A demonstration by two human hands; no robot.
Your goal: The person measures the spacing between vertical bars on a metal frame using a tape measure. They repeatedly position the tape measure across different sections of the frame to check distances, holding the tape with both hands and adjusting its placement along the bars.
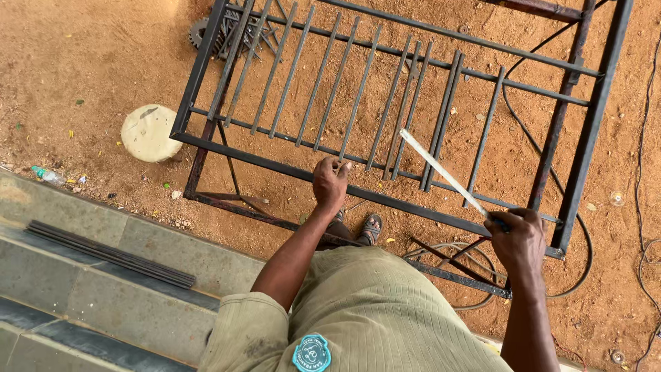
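Looking straight down: a dark metal gate frame (385, 200) lies flat on stands over the red dirt ground (89, 62), its long rails running from the near left corner toward the far right. The loose vertical bars (330, 83) lie across the rails, their long axes pointing away from the person, leaning slightly rightward at the far ends.

The left hand (330, 182) sits on the frame's near rail, fingers curled over the near end of one bar, gripping it where it meets the rail. The right hand (516, 238) is at the near right corner of the frame, fist wrapped round one end of a flat steel ruler (441, 172). The ruler's long axis runs diagonally, from the fist up and left, its free tip pointing toward the frame's far left and lying across the bars near the middle rail.

Under the frame a sandalled foot (370, 229) shows, and a hose (475, 258) loops along the ground. Left of the frame sits a round pale stone (148, 132); a bundle of thin rods (110, 253) lies on the concrete steps (76, 303).
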